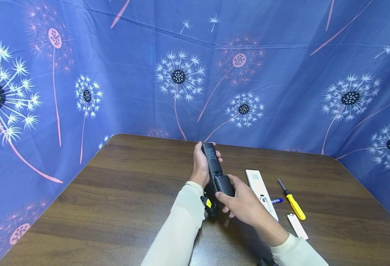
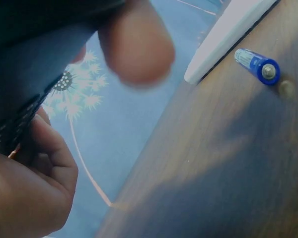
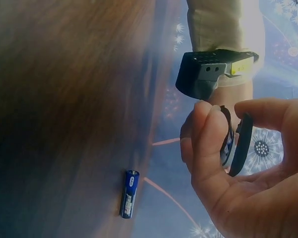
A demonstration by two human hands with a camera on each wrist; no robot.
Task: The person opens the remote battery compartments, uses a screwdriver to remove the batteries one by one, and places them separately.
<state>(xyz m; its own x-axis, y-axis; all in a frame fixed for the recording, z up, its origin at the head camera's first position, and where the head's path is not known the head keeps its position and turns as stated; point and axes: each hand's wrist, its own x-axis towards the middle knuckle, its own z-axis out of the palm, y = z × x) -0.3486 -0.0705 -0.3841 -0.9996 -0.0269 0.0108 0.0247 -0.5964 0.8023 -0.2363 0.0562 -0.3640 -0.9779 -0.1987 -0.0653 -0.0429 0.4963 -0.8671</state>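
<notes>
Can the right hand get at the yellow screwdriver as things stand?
Probably not straight away: the right hand is holding the black cover. Were it free, the way looks clear, since the screwdriver lies uncovered on the table, to the right of the white remote.

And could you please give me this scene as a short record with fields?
Left grip: holds black remote
Right grip: holds black cover at the remote's near end
White remote: on table, QR code up
Battery: blue, beside white remote
Screwdriver: yellow handle, tip pointing away from the person
White cover: lying near the screwdriver's handle
Backdrop: blue, dandelion print
</notes>
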